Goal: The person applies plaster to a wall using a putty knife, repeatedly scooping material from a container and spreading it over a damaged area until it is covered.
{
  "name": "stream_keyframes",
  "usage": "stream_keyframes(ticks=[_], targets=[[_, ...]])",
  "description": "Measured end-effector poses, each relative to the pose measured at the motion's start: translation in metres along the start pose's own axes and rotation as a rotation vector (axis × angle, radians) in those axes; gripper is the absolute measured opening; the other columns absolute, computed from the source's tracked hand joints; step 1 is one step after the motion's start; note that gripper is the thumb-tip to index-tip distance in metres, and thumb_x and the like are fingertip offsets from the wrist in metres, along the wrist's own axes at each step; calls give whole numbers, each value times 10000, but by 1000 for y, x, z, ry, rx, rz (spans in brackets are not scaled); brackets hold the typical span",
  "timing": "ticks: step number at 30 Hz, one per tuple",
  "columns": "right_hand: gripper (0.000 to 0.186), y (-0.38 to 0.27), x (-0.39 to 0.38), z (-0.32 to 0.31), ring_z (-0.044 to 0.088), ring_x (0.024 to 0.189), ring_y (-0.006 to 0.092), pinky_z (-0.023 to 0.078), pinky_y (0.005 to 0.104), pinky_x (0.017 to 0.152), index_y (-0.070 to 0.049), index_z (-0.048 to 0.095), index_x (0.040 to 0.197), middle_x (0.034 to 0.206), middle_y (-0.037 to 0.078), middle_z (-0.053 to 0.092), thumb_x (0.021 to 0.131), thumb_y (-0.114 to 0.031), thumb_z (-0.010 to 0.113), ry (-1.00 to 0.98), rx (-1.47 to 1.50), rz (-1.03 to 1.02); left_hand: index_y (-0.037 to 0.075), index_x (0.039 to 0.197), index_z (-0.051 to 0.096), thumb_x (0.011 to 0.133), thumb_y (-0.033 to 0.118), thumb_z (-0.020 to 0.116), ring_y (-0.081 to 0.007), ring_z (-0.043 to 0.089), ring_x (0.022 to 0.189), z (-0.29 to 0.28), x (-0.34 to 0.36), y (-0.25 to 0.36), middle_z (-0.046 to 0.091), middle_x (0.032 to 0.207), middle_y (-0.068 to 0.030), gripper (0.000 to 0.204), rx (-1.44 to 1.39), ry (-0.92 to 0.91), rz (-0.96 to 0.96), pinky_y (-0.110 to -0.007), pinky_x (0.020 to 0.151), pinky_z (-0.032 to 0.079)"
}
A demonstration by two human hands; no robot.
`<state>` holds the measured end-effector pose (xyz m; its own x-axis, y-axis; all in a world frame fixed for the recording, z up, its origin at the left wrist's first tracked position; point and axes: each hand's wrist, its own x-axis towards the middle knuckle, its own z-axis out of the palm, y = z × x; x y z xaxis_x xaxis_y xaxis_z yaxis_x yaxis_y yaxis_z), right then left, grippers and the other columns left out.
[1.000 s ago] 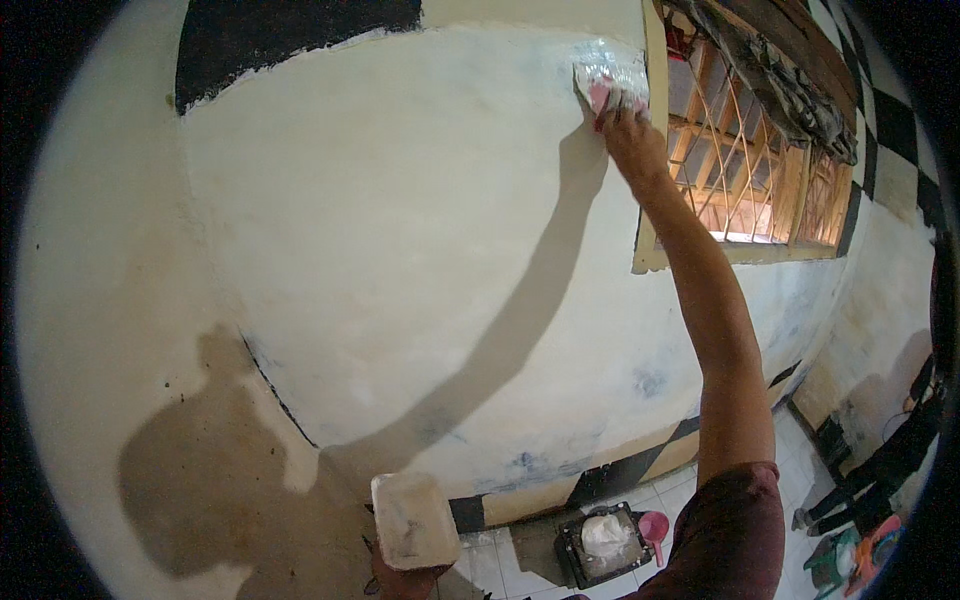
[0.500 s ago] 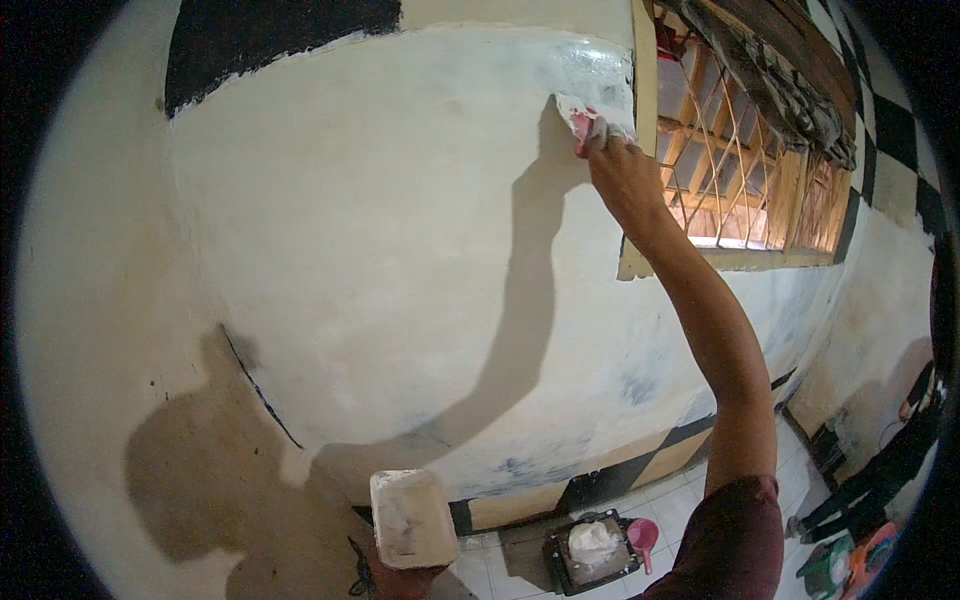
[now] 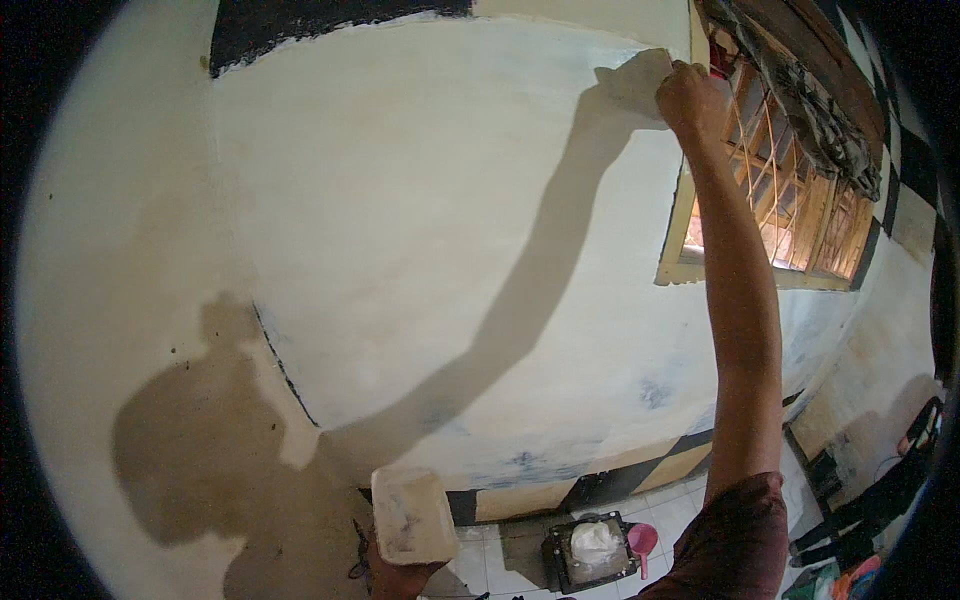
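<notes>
My right hand (image 3: pixel 688 100) is raised high against the pale plastered wall (image 3: pixel 430 250), next to the window frame. It grips a flat putty blade (image 3: pixel 640 82) pressed on the wall; the blade is partly lost in shadow. Low at the bottom edge, my left hand (image 3: pixel 395 575) holds up a square white board (image 3: pixel 412 515) smeared with grey-white putty. My right arm in a dark red sleeve runs up the right side of the view.
A window with an orange metal grille (image 3: pixel 790 200) sits right of the raised hand. On the tiled floor stand a dark tub of white putty (image 3: pixel 592 548) and a pink scoop (image 3: pixel 641 541). A black-and-yellow checkered band (image 3: pixel 640 470) runs along the wall base.
My right hand with the blade has slid up and left along the wall, toward the top corner by the window. The left hand and board stayed low.
</notes>
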<state>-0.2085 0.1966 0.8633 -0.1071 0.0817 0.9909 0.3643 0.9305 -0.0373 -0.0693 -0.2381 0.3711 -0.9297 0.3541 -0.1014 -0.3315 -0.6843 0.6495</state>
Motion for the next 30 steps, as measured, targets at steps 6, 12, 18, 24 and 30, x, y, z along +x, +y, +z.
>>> stream_keyframes(ticks=[6, 12, 18, 24, 30], targets=[[286, -129, -47, 14, 622, 893, 430, 520, 502, 753, -101, 603, 1042, 1103, 178, 558, 781, -216, 591, -68, 303, 50, 124, 1362, 387, 878, 471, 478, -342, 544, 1126, -17, -23, 31, 507, 1280, -134, 603, 72, 74, 132, -560, 899, 473], [247, -327, -140, 49, 660, 720, 311, 535, 417, 495, 19, 582, 1012, 1051, 235, 556, 843, -160, 554, 131, 351, -234, 126, 1359, 400, 878, 502, 443, -362, 545, 1124, -12, -23, 58, 514, 1274, -137, 613, 252, 32, 239, -581, 888, 468], [184, -342, -203, -46, 648, 723, 320, 550, 379, 552, 19, 596, 925, 1066, 191, 555, 772, -83, 592, -111, 705, -317, 127, 1356, 413, 877, 533, 408, -381, 547, 1122, 0, -28, 70, 522, 1268, -141, 628, 583, -96, 371, -602, 877, 463], [365, -205, -321, -67, 630, 718, 221, 495, 325, 532, 45, 511, 1134, 856, 118, 630, 796, -75, 580, -318, 1185, 153, 142, 1381, 388, 896, 547, 379, -375, 519, 1158, -15, -7, 44, 504, 1290, -136, 632, -368, -50, -217, -610, 898, 442], [173, -84, -474, -105, 605, 710, 139, 450, 233, 478, -45, 560, 1044, 869, 44, 621, 875, -83, 569, -371, 1617, 1742, 145, 1375, 396, 914, 535, 356, -368, 518, 1159, -1, 14, 1, 501, 1291, -137, 605, -546, -180, -295, -601, 897, 453]])
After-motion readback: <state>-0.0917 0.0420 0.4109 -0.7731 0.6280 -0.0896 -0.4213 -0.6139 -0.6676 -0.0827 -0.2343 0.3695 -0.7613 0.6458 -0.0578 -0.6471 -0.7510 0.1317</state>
